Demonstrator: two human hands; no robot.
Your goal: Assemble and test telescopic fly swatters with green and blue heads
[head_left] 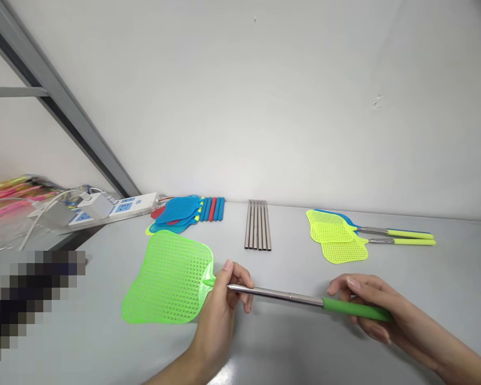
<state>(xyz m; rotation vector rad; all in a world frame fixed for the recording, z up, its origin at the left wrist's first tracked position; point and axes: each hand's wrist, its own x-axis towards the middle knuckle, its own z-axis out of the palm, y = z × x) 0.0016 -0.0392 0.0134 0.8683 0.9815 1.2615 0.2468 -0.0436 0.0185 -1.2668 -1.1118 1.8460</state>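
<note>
Pinching the bright-green perforated plastic swatter head (170, 280) near its neck, my left hand (218, 311) angles upward; my right hand (388, 299) curls loosely around the green tubular grip (340, 306).

Through the head view I see the left hand's grip (220, 299) pinching a green swatter (264, 293) where its mesh head meets the metal shaft; the right hand's grip (371, 302) curls loosely around its handle. Farther back on the grey tabletop (288, 347) I have, from the left, a power strip (134, 206), stacked mesh heads (178, 209), blue and red tubes (212, 209), metal rods (258, 225) and yellow-headed swatters (342, 251).
</note>
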